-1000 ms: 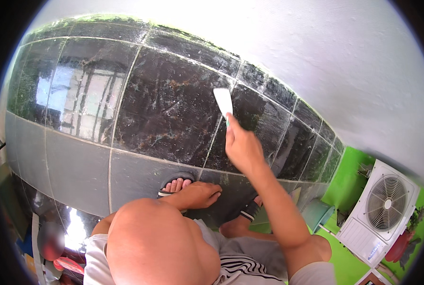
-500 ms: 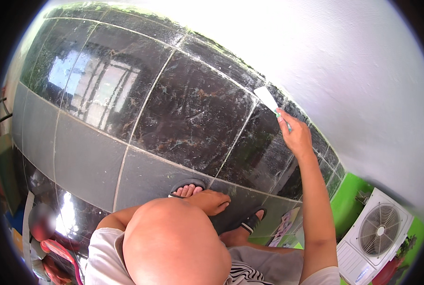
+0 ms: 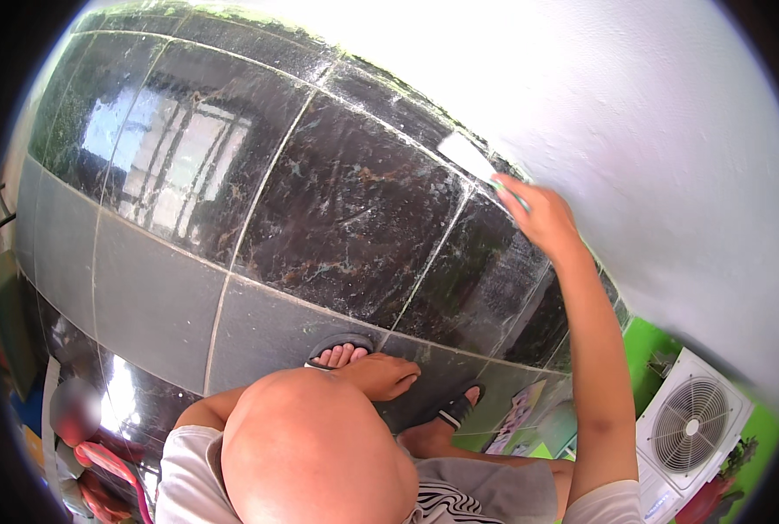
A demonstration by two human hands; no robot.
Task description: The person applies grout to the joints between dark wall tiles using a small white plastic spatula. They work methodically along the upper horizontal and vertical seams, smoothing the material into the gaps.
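My right hand point(image 3: 539, 217) is closed round the handle of a putty knife point(image 3: 466, 157), with the arm stretched out to the upper right. The pale, wide blade lies against the narrow top row of dark tiles point(image 3: 389, 98), just below the white wall. Most of the handle is hidden in my fingers. Lower down, my left hand point(image 3: 380, 377) hangs beside my sandalled foot point(image 3: 340, 353), fingers curled together; nothing shows in them.
Glossy dark wall tiles point(image 3: 346, 210) with pale joints rise from grey floor tiles point(image 3: 154, 288). A white fan unit point(image 3: 693, 426) stands at the lower right against green. A person point(image 3: 77, 415) and a red chair point(image 3: 114, 467) are at the lower left.
My right hand and the putty knife have moved up and slightly left, the blade shifting from the tile joint onto the top row. My left hand stays by the foot.
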